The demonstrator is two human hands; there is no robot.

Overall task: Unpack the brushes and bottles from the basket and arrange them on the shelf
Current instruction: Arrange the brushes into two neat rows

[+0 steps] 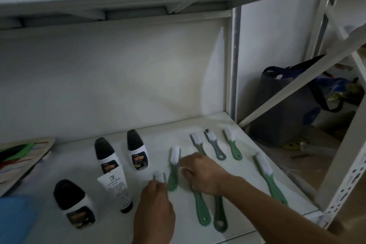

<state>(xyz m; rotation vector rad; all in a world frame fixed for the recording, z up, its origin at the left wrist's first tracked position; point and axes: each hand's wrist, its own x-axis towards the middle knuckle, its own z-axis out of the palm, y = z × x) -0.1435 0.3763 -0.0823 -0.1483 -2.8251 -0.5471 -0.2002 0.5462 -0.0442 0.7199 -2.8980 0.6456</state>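
Note:
The white shelf (138, 134) holds three black-capped white bottles (104, 154) (136, 150) (73, 204) and a white tube (116, 188) lying cap toward me. Several green and grey brushes with white bristles lie to the right, three in a back row (214, 144) and one long brush (267, 176) near the right edge. My left hand (156, 210) is closed on a small brush (160, 176), and only its bristles show. My right hand (204, 174) lies palm down over the heads of two green brushes (201, 210). Its fingertips touch another green brush (174, 166).
A wooden board (21, 156) with green and red items lies at the far left. A blue object (15, 218) sits at the lower left corner. Past the shelf's upright post (234, 65), a dark bag (287, 105) and cardboard (309, 156) stand on the floor. Another shelf runs overhead.

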